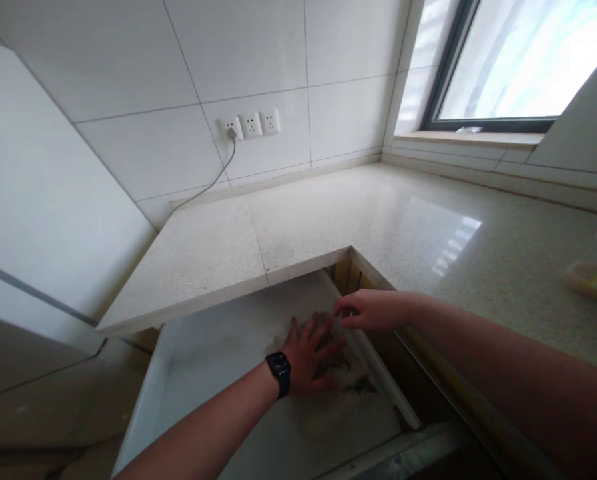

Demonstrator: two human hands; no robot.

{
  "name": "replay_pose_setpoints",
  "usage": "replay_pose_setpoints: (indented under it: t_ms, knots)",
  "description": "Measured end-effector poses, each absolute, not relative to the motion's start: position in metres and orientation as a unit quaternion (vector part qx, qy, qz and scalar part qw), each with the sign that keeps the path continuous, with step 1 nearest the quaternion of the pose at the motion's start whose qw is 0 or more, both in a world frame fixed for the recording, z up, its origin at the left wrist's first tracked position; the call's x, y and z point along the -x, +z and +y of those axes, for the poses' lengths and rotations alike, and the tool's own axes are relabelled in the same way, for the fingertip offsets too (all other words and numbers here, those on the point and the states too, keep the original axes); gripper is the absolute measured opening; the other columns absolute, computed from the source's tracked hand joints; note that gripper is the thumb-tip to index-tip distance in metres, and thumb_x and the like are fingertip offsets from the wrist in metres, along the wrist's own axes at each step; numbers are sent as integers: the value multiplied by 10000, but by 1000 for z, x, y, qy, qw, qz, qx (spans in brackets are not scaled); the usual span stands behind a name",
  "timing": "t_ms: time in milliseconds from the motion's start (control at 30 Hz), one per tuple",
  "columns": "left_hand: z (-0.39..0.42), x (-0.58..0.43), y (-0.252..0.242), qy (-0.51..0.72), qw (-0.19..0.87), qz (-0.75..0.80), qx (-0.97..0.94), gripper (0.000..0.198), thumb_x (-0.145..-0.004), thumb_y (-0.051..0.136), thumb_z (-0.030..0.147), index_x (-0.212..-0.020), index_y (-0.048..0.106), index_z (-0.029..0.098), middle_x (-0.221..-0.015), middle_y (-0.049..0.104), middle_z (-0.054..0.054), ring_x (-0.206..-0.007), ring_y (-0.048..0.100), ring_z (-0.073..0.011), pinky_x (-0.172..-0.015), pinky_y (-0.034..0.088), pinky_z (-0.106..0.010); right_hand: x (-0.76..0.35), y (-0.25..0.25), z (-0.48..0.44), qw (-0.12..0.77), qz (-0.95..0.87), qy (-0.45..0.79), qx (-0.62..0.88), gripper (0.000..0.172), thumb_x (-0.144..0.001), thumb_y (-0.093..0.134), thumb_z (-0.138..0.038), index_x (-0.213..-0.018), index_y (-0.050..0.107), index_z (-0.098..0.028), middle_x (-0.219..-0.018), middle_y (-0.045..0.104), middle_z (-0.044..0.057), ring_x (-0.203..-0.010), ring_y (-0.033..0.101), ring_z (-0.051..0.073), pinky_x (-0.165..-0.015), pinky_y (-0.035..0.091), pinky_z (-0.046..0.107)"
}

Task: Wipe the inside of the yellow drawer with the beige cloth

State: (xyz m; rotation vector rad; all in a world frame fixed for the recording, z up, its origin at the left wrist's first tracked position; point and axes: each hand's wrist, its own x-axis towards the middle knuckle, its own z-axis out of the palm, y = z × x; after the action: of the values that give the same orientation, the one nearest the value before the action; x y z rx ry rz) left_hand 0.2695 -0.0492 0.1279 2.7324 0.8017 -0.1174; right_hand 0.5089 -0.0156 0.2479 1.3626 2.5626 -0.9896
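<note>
Head view: a left hand (pixel 311 360), black watch (pixel 279 373) at the wrist, spreads over a pale, dark-marked item (pixel 362 385) inside an open white drawer (pixel 203 380). The item lies beneath and around the left fingers, toward the drawer's right side, and its dark patches show between the fingers and just beyond the thumb. Cloudy and whitish, with blackish, irregular marks and a blurred edge, it looks thin and low against the drawer's floor; its material is too blurred to tell.

The left fingers are fanned wide and appear to close on nothing. Above the drawer's right side wall, the right hand (pixel 362 309) hangs near the item's far end, its fingers partly curled; whether they grip anything cannot be told.

Beyond the drawer stretches a speckled, pale tabletop (pixel 323 213). On the tiled wall behind it, well above the drawer, a gray cord (pixel 213 180) runs from the leftmost of three sockets (pixel 251 125).
</note>
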Motion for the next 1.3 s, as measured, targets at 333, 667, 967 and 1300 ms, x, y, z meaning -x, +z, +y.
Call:
replay_pose_setpoints:
  t_ms: [333,667,967,1300]
  knots:
    - [-109,-287,138,-39,207,229,-950,707,-878,417,780,-1531,259,560,-1692,144,-11,-1514,21,-506,-978,-54,-906,-506,246,-21,64,838,-311,-443,438,-889,570,-418,-1249,674,-192,-1077,747,110,-935,706,254,-796,515,326]
    - [-105,-283,146,4,218,244,-945,629,-920,478,705,-1510,316,559,-1679,196,46,-1532,57,-452,-1037,-64,-878,-505,239,-25,103,830,-319,-445,495,-874,579,-461,-1288,651,-198,-1122,738,121,-982,704,277,-839,515,360]
    - [-104,-281,140,9,227,240,-944,632,-937,464,663,-1531,310,513,-1673,218,38,-1540,56,-424,-1067,-81,-849,-508,234,-26,162,804,-331,-467,600,-839,596,-481,-1356,606,-176,-1149,730,140,-1024,694,310,-877,502,408]
    - [-104,-279,138,30,222,232,-946,612,-954,443,655,-1533,321,497,-1669,230,30,-1537,92,-419,-1080,-64,-843,-508,234,-27,157,801,-337,-469,606,-829,602,-482,-1352,611,-176,-1141,731,141,-1006,694,313,-861,504,414]
